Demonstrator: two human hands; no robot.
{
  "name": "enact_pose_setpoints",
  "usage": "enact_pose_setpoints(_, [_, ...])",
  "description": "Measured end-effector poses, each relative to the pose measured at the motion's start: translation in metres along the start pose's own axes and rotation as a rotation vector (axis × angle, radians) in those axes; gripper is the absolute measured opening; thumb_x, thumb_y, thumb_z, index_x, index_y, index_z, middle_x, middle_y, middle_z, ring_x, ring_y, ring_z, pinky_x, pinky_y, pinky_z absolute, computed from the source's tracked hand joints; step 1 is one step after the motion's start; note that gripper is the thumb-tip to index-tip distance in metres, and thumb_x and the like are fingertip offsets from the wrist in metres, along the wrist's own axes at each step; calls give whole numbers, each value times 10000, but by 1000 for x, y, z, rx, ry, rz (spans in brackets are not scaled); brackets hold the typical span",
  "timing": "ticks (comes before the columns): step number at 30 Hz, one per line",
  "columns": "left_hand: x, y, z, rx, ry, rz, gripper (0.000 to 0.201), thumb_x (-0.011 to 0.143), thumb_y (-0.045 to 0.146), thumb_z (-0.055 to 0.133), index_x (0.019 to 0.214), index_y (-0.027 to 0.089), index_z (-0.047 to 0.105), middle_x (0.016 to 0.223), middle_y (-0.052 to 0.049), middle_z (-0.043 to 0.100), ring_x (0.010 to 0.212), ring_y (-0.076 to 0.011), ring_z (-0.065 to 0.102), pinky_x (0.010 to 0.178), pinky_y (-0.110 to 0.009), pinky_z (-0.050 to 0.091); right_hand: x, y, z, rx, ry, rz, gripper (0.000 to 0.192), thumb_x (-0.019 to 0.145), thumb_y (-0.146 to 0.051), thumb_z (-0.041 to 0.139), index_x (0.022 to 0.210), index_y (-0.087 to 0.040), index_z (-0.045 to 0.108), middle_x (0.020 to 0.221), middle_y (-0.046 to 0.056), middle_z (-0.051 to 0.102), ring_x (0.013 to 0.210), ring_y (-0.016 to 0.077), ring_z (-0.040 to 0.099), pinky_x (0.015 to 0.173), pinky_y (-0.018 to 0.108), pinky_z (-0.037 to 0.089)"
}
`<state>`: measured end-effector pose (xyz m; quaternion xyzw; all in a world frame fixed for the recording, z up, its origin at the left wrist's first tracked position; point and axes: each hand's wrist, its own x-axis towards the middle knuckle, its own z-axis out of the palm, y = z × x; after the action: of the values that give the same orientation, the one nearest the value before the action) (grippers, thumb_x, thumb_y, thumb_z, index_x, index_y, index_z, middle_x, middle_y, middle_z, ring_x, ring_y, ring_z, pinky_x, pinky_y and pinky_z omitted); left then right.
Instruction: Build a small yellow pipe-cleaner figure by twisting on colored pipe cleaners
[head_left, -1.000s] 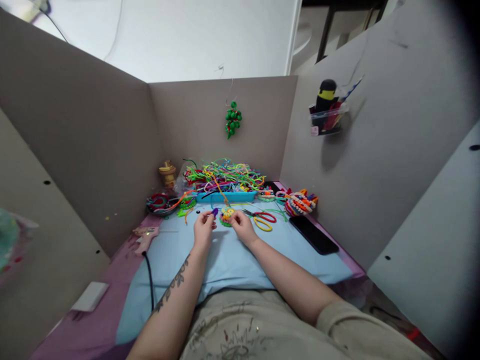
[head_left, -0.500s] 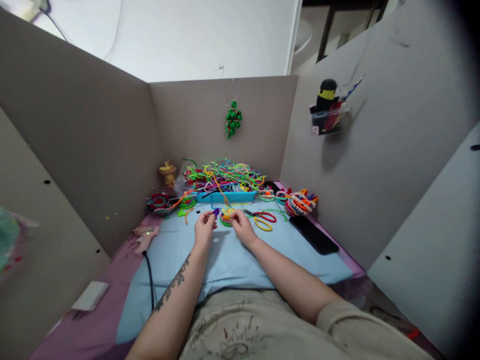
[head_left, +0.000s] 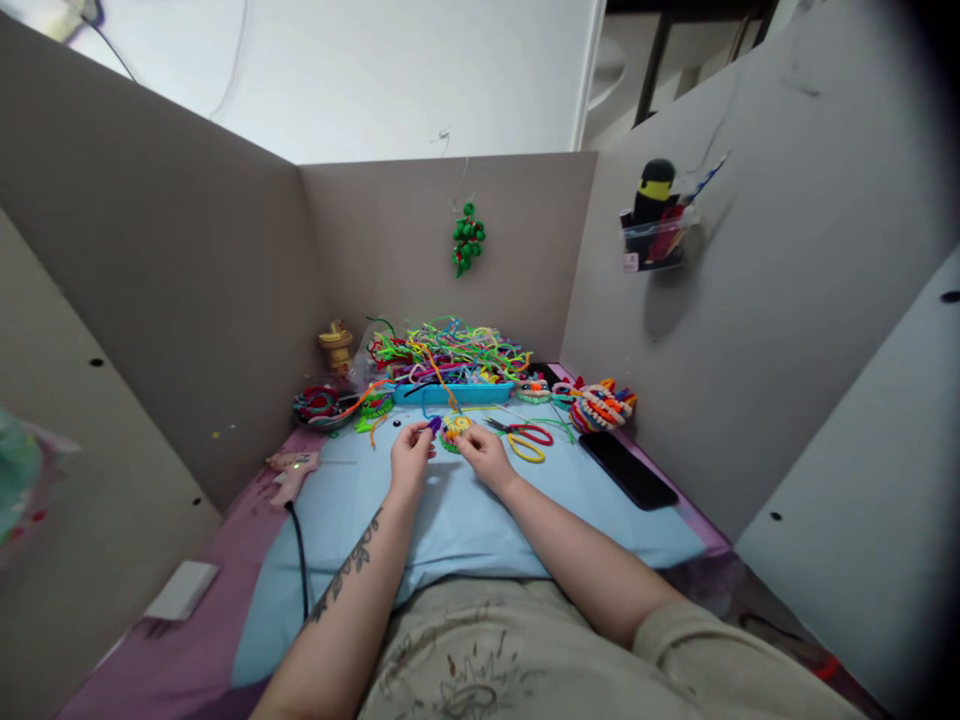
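Two bare hands meet near the far edge of a pale blue mat [head_left: 480,520], with everything else ranged around them. At the mat's left edge lies a pink glue gun [head_left: 291,470], its black cord trailing toward the near edge. Next comes the left hand [head_left: 409,462], fingers pinched on a small purple piece [head_left: 433,425], probably a bit of pipe cleaner, though it is too small to be sure. Just beside it, the right hand [head_left: 487,458] pinches a round yellow-and-green craft piece [head_left: 454,431] resting on the mat. Behind both, a blue tray [head_left: 453,393] heaped with coloured pipe cleaners [head_left: 446,352] sits at the far edge. Right of the hands lie scissors [head_left: 525,438], then a black phone [head_left: 627,468] near the right edge.
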<state>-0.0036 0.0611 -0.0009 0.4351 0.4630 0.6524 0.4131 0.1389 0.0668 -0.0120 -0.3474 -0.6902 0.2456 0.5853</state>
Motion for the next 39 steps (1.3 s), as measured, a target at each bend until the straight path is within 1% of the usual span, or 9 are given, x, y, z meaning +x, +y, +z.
enact_pose_setpoints(10, [0, -1, 0, 16, -10, 3, 331, 646, 381, 633, 875, 148, 580, 677, 2, 570, 521, -73, 505, 482, -186, 421, -4, -1, -2, 21, -105, 229, 421, 774, -471, 533, 469, -182, 520, 405, -30, 473, 444, 112, 430, 482, 235, 340])
enact_pose_setpoints(14, [1, -5, -1, 13, -14, 9, 345, 636, 392, 640, 872, 147, 583, 672, 1, 574, 517, -76, 510, 485, -193, 425, -4, -1, -2, 7, -115, 212, 411, 775, -462, 531, 480, -178, 560, 427, -17, 506, 468, 123, 471, 510, 245, 373])
enact_pose_setpoints(18, [2, -6, -2, 25, -20, 8, 347, 634, 392, 639, 877, 149, 588, 677, -1, 583, 518, -77, 517, 489, -196, 425, -3, 6, 2, 84, -20, 115, 191, 723, -358, 596, 772, -176, 628, 716, 17, 619, 643, 144, 547, 598, 251, 430])
enact_pose_setpoints(21, [1, -5, -1, 38, -21, -4, 351, 631, 385, 639, 879, 142, 590, 659, -2, 584, 500, -73, 504, 479, -192, 416, 0, 9, 3, 100, 60, 94, 278, 727, -308, 571, 976, -186, 593, 891, 47, 619, 765, 162, 567, 669, 269, 452])
enact_pose_setpoints(24, [0, -4, -1, 47, -23, -9, 347, 629, 383, 639, 875, 142, 594, 656, -4, 589, 501, -73, 501, 481, -192, 416, 2, 7, 0, 66, 126, 97, 235, 782, -340, 494, 922, -187, 603, 906, 60, 610, 832, 178, 559, 724, 290, 445])
enact_pose_setpoints(29, [0, -4, -1, 63, -22, 1, 337, 638, 380, 632, 876, 143, 599, 669, -16, 601, 522, -82, 516, 491, -194, 425, 3, -3, -6, 90, 115, 129, 372, 760, -550, 494, 699, -184, 519, 627, 5, 519, 594, 145, 486, 562, 254, 399])
enact_pose_setpoints(33, [1, -5, -1, 68, -20, 4, 338, 637, 380, 635, 875, 143, 603, 663, -14, 602, 508, -79, 510, 484, -194, 422, 1, -3, -8, 115, 116, 98, 500, 665, -683, 520, 632, -188, 459, 582, -18, 444, 543, 120, 412, 517, 239, 355])
enact_pose_setpoints(36, [0, -5, 0, 69, -26, 15, 332, 644, 373, 632, 880, 141, 602, 662, -13, 600, 507, -77, 508, 482, -190, 419, 0, 0, -7, 129, 106, 84, 479, 666, -661, 538, 646, -187, 468, 597, -18, 445, 553, 119, 417, 527, 237, 363])
enact_pose_setpoints(39, [0, -6, 0, 72, -34, 19, 320, 657, 368, 625, 883, 144, 598, 667, -10, 600, 513, -75, 509, 488, -187, 417, 1, 2, -5, 110, 117, 78, 348, 708, -523, 581, 754, -181, 537, 696, 8, 513, 625, 138, 482, 573, 245, 404])
